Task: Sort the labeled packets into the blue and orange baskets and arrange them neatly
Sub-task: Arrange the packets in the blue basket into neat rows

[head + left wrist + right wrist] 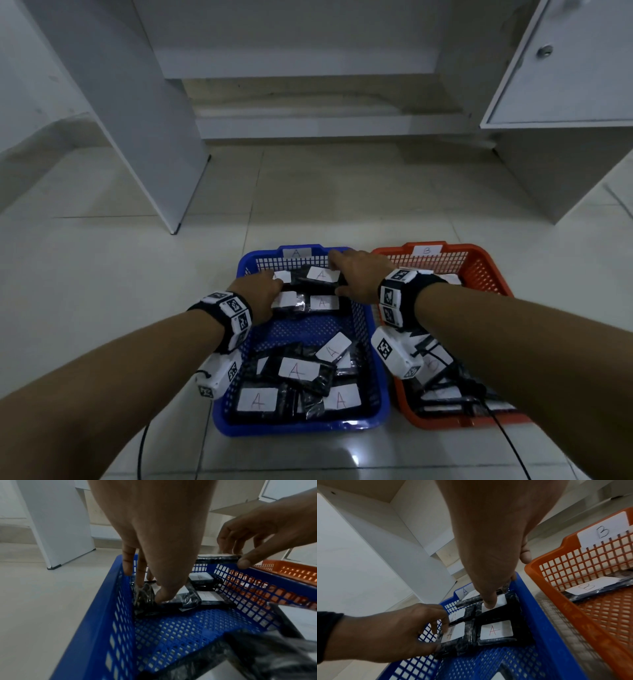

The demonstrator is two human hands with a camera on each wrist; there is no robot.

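Note:
The blue basket [298, 426] [102, 601] [539, 615], tagged A, holds black packets with white A labels. At its far end several lie in a tidy block; a loose pile [298, 370] fills the near end. My left hand [274, 296] [149, 592] [440, 635] pinches the near-left packet [287, 301] [453, 634] of the block. My right hand [337, 275] [235, 557] [501, 592] grips the far-right packet [322, 274] [217, 558] [501, 601], thumb on its label. The orange basket [479, 263] [565, 604], tagged B, holds B packets [435, 363] [590, 586].
Both baskets stand side by side on a pale tiled floor [102, 274]. A white cabinet panel [137, 137] rises at the far left. A white cabinet with a knobbed door [565, 68] stands at the far right. Black cables [142, 452] trail from my wrists.

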